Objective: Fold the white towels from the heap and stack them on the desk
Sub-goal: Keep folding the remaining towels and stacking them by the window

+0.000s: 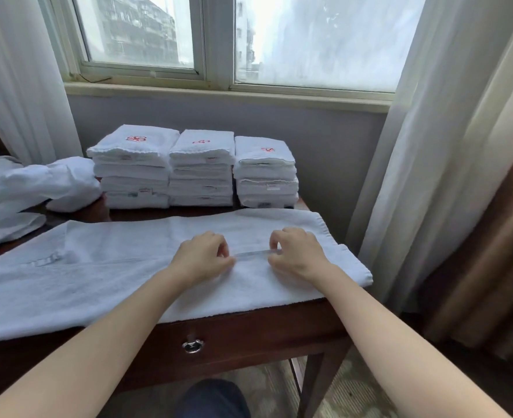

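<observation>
Left hand (pixel 202 256) and right hand (pixel 297 251), fingers curled, pinch a thin strip (pixel 253 254) (label? can't tell) between them, on the towel (pixel 98 267) lying flat underneath. Stacks (pixel 201 167) just beyond the grip, heap (pixel 23 188) well to its left.

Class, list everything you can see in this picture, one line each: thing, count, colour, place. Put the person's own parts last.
desk: one, dark brown wood, centre
drawer pull: one, silver, desk front
window: one, pale frame, behind the desk
curtains: two white, one each side; one brown, far right
spread towel: one, white, flat across the desk's front
folded towel stacks: three, white with red emblems on top, desk's back
towel heap: one, white, unfolded, far left
thin strip: one, pale grey, on the spread towel; unclear what it is
left hand: fingers curled, pinching the strip's left end
right hand: fingers curled, pinching its right end
</observation>
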Demonstrator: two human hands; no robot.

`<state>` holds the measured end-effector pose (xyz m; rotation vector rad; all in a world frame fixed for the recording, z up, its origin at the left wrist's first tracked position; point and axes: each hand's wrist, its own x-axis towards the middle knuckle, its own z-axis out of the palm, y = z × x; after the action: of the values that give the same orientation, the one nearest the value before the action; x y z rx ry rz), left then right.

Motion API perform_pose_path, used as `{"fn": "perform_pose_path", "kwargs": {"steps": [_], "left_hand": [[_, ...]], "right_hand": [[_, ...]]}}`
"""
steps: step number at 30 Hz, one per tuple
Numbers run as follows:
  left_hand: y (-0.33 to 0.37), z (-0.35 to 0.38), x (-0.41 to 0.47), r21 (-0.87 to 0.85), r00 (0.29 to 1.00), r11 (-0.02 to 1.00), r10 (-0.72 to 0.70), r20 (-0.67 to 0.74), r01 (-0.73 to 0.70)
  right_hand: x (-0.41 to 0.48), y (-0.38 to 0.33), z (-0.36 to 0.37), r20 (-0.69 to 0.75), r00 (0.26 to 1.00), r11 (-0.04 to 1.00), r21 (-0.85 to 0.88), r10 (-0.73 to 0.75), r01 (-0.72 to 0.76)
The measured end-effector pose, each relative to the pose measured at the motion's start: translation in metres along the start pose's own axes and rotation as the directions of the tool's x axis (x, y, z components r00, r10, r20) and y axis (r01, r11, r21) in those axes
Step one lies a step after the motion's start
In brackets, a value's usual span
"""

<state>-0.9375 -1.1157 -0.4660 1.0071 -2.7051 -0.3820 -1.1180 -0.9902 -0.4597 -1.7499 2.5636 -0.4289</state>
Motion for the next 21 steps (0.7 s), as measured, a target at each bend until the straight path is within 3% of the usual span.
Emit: {"fn": "perform_pose_path", "kwargs": {"steps": [4,7,11,16,21], "left_hand": [[-0.01,0.001,-0.004,-0.08,0.999,0.996,0.031,-0.024,-0.033],[-0.009,0.003,-0.006,-0.081,0.999,0.996,0.046,0.006,-0.045],[-0.009,0.004,-0.003,-0.191,0.996,0.982,-0.017,-0.085,0.0],[-0.015,0.002,0.001,-0.006,0.99,1.0,0.005,-0.139,-0.006],[-0.014,0.005,0.007,-0.003,0.981,0.999,-0.049,-0.19,0.049]], "right_hand": [[0.001,0.01,-0.006,-0.075,0.996,0.993,-0.099,0.054,-0.061],[0.006,0.009,-0.005,-0.145,0.986,0.993,-0.073,0.08,-0.091],[0.021,-0.002,-0.001,-0.217,0.973,0.992,-0.079,0.079,-0.098],[0.029,0.007,0.009,-0.17,0.983,0.973,-0.202,0.073,-0.107],[0.023,0.021,0.011,-0.203,0.968,0.967,-0.179,0.147,-0.184]]}}
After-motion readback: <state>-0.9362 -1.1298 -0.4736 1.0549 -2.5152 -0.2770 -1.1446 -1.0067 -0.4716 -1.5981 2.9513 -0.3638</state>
